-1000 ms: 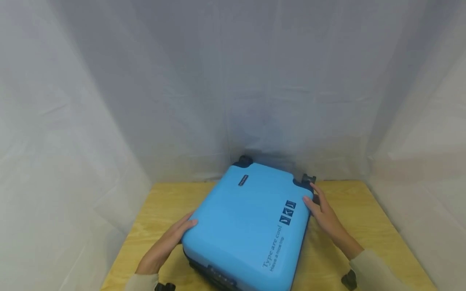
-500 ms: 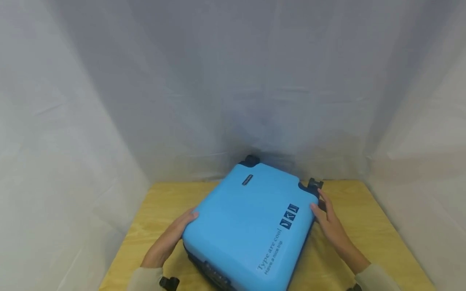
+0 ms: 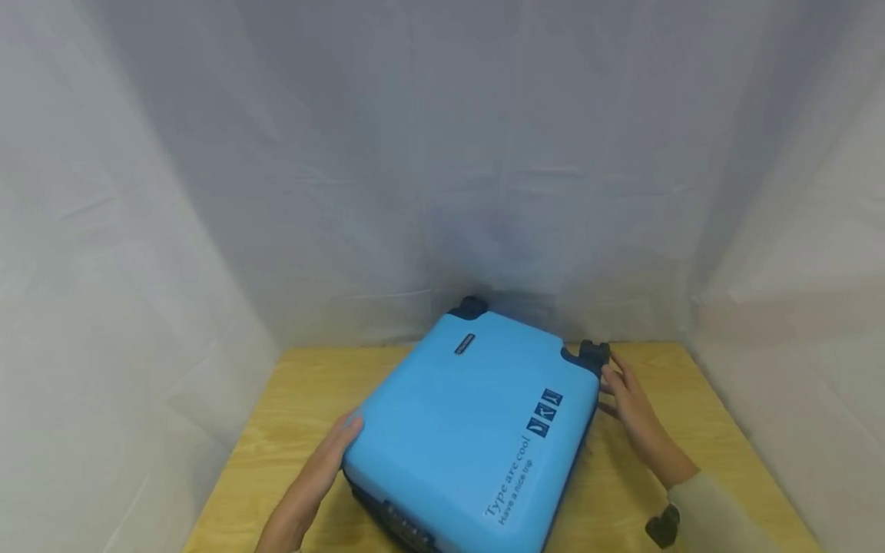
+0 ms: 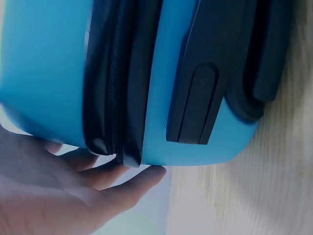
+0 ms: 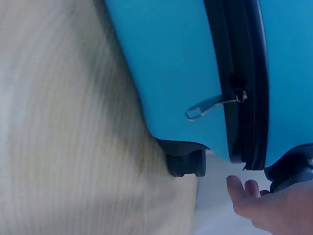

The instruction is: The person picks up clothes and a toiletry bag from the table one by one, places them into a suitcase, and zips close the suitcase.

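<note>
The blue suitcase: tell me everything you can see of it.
The blue suitcase is a hard, smooth shell, lying flat and askew on the wooden table. Its lid carries dark lettering, "Type are cool", and three small dark squares. Black wheels sit at the far corners; a black zip band runs round the side, closed where visible, with a metal zip pull hanging. The left hand rests straight-fingered against its left edge; the right hand touches the far right corner.

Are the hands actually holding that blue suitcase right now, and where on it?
Neither hand grips it. The left hand presses straight fingers against the blue suitcase's near-left corner; the right hand rests open at its far-right corner, beside the wheel.
</note>
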